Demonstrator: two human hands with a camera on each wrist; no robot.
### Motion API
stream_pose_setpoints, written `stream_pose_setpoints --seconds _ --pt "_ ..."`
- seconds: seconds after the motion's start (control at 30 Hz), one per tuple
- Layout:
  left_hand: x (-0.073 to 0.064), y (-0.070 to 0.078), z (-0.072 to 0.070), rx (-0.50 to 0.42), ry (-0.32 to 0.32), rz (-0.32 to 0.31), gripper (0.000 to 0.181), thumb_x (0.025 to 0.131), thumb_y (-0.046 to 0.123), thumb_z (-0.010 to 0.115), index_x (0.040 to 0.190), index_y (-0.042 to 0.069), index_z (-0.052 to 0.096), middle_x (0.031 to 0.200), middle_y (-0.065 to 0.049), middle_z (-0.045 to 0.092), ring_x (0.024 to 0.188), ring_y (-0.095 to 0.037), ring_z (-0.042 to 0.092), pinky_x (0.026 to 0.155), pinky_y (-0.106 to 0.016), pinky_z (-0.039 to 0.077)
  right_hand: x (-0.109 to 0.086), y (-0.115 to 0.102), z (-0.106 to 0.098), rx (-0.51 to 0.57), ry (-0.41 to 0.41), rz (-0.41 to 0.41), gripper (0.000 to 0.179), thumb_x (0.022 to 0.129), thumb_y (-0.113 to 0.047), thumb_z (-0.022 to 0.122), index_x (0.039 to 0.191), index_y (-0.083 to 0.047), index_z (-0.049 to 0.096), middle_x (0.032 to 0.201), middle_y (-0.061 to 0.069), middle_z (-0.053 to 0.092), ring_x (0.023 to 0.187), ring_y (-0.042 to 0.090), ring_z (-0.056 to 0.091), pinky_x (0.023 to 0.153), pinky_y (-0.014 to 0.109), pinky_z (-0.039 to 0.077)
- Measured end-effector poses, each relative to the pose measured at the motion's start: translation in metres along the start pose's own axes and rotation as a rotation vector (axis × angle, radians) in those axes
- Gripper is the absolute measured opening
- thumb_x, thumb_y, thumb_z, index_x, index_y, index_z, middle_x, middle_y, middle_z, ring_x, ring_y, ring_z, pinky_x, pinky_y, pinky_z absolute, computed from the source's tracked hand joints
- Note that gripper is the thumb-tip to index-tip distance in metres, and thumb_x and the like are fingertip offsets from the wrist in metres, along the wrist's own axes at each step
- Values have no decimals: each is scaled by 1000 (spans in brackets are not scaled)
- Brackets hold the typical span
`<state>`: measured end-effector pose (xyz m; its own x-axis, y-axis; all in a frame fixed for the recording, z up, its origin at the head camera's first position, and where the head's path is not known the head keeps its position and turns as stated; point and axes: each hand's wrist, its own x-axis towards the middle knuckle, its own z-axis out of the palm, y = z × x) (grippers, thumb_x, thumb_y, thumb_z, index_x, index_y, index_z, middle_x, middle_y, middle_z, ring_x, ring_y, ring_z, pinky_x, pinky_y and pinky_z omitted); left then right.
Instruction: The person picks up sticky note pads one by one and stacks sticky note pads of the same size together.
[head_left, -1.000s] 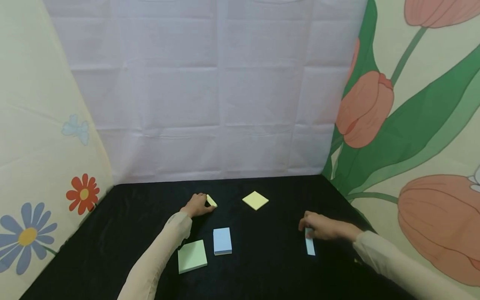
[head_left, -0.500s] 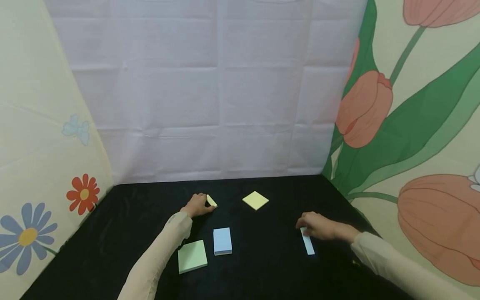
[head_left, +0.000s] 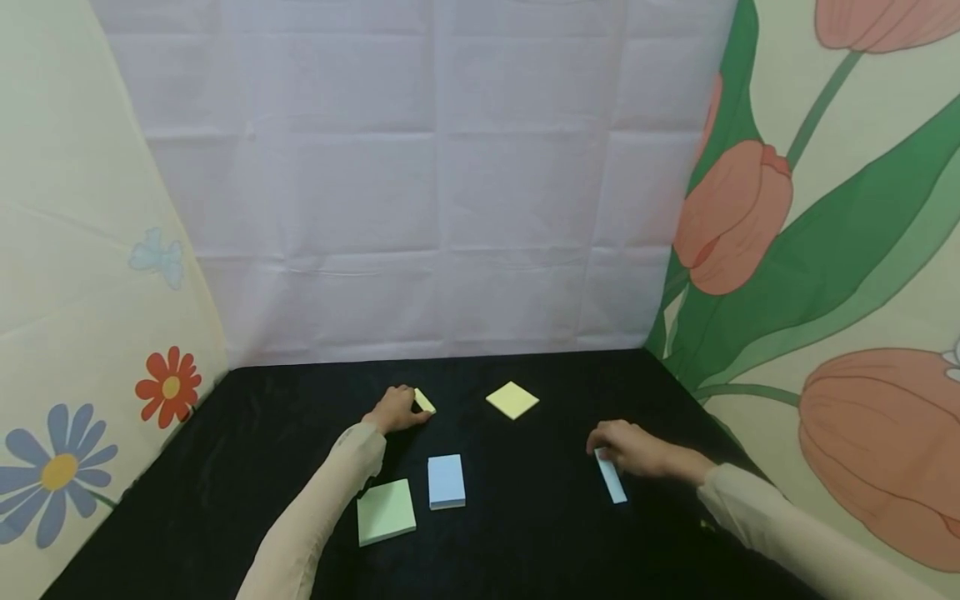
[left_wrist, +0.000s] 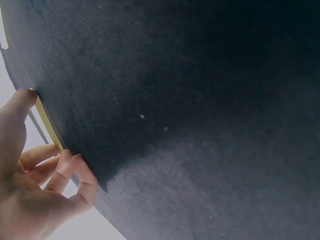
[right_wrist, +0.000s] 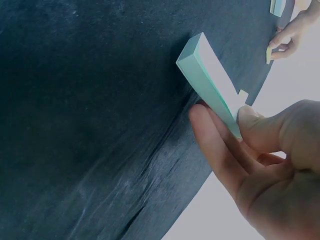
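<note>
In the head view my left hand (head_left: 393, 408) reaches to the far left part of the black cloth. Its thumb and fingers pinch a small yellow sticky note pad (head_left: 424, 401) by opposite ends; the left wrist view shows only the pad's thin yellow edge (left_wrist: 48, 120). Over on the right, my right hand (head_left: 633, 448) holds a narrow light blue sticky note pad (head_left: 611, 477) by one end. Seen from the right wrist, the thumb lies on the strip-shaped pad (right_wrist: 212, 75) and fingers are beneath it, while its other end sticks out free.
Between the hands, toward the back, a yellow square pad (head_left: 513, 401) lies turned like a diamond. A thicker blue rectangular pad (head_left: 446, 481) and a green square pad (head_left: 386, 512) lie nearer, beside the left forearm. A white sheet (head_left: 442, 183) hangs behind the black table (head_left: 525, 550).
My right hand has moved a little left and away from me, taking the light blue strip pad along, which now slants more. The left hand and its yellow pad have stayed put.
</note>
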<state>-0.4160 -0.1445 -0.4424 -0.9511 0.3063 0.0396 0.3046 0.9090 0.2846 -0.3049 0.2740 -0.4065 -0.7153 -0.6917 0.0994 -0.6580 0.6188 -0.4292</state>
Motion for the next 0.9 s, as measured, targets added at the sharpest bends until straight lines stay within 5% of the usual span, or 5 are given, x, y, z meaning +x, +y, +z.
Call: stream_pose_setpoints --seconds 0.4,0.9 --pt "2 0 2 3 2 -17 52 93 35 69 120 -9 59 115 -19 60 100 -28 51 89 -44 45 9 -6 0 -30 25 -28 14 93 7 59 102 1 67 94 8 57 80 15 56 58 21 51" --pt "1 3 1 7 7 -5 49 93 34 69 116 -8 61 111 -18 60 98 -28 51 86 -43 44 27 -15 8 151 16 -64 18 97 8 53 111 8 64 98 11 58 76 13 57 61 23 53"
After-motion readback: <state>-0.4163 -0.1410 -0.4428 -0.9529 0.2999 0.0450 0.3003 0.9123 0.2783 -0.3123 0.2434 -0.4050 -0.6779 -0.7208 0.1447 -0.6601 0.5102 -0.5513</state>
